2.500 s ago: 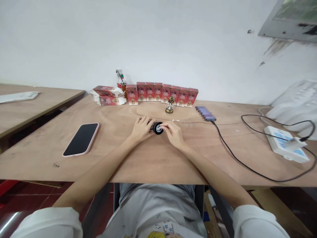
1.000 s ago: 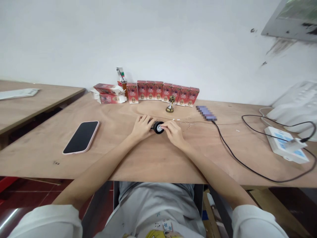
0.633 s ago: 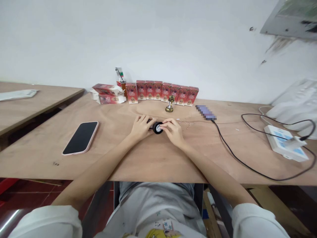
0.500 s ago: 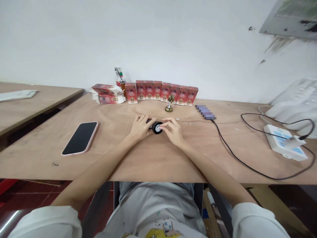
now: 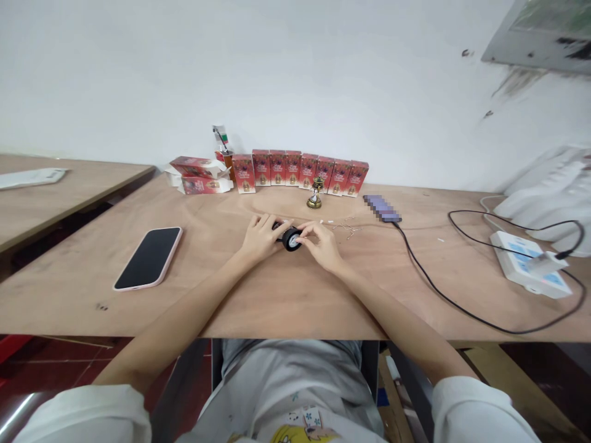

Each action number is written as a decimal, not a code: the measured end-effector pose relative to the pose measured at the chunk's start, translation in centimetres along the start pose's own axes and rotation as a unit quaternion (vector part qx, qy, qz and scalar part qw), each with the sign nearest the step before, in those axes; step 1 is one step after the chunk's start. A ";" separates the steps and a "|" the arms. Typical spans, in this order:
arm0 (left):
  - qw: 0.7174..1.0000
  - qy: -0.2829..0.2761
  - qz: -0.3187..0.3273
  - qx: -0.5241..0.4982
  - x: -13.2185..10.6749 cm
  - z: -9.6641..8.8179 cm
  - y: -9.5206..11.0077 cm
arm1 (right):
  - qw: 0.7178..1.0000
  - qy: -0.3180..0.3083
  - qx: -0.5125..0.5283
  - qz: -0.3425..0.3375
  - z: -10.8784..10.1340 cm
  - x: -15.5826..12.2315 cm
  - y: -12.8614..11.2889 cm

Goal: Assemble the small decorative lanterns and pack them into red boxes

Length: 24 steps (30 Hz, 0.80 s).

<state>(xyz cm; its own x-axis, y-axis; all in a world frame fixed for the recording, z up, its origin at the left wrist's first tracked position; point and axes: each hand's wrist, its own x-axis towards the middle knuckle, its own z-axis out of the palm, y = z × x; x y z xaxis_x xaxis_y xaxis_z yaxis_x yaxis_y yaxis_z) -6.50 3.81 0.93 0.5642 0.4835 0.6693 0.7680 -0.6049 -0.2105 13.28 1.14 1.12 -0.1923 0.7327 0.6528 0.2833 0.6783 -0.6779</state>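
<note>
- A small black wheel (image 5: 290,239) with a pale hub lies on the table (image 5: 286,289), near the middle of it and straight ahead of the person.
- The wheel sits between the two hands, its hub turned toward the camera; something dark runs from it to the left, under the left fingers, too small to make out.
- The right hand (image 5: 320,243) has its grip closed on the wheel: fingertips curl over the top and right edge of the rim, thumb below.
- The left hand (image 5: 261,235) rests flat-fingered just left of the wheel, fingertips touching the dark part beside it; whether this grip truly pinches anything I cannot tell.
- Both forearms reach in from the near edge of the table, meeting at the wheel.
- Just beyond the hands stands a little brass ornament (image 5: 315,193), upright, and near it to the right lie some thin wire bits (image 5: 347,226).
- Behind these, a row of red boxes (image 5: 300,172) stands along the wall, with two more lying flat at its left end.
- A dark phone (image 5: 148,258) in a pink case lies face-up, well apart to the left.
- A black cable (image 5: 434,277) runs to a white power strip (image 5: 529,271) far right.
</note>
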 end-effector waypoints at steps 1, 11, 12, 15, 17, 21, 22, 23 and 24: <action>1.000 0.001 0.001 0.001 0.0 0.0 0.0 | 0.999 0.003 0.022 0.023 0.1 0.0 0.1; 1.000 0.005 0.021 0.005 -0.1 -0.2 0.2 | 0.999 -0.004 0.023 0.027 0.2 0.0 0.0; 1.000 0.001 0.021 0.004 -0.1 -0.2 0.2 | 1.000 -0.005 0.018 0.023 0.1 0.1 0.0; 1.000 0.005 0.024 0.019 -0.1 -0.1 0.3 | 1.000 -0.010 0.000 -0.004 -0.1 0.2 0.3; 0.999 0.005 0.031 0.030 0.0 -0.1 0.2 | 0.999 -0.020 -0.022 -0.024 -0.2 0.2 0.6; 0.998 0.007 0.040 0.042 0.2 -0.4 0.1 | 0.998 -0.009 -0.037 -0.050 -0.3 0.2 0.7; 0.999 0.010 0.033 0.041 0.3 -0.6 0.2 | 0.998 0.010 -0.032 -0.054 -0.4 0.2 0.6; 0.999 0.013 0.022 0.037 0.4 -0.8 0.4 | 0.997 0.030 -0.028 -0.059 -0.4 0.2 0.4; 0.999 0.016 0.011 0.032 0.5 -0.9 0.5 | 0.997 0.048 -0.026 -0.062 -0.5 0.3 0.2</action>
<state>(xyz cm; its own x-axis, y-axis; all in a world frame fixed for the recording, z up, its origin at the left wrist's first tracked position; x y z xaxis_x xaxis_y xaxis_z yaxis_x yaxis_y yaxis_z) -6.09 3.17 1.84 0.5717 0.4492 0.6865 0.7741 -0.5726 -0.2700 13.72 1.44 1.32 -0.1383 0.6324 0.7622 0.3114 0.7583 -0.5727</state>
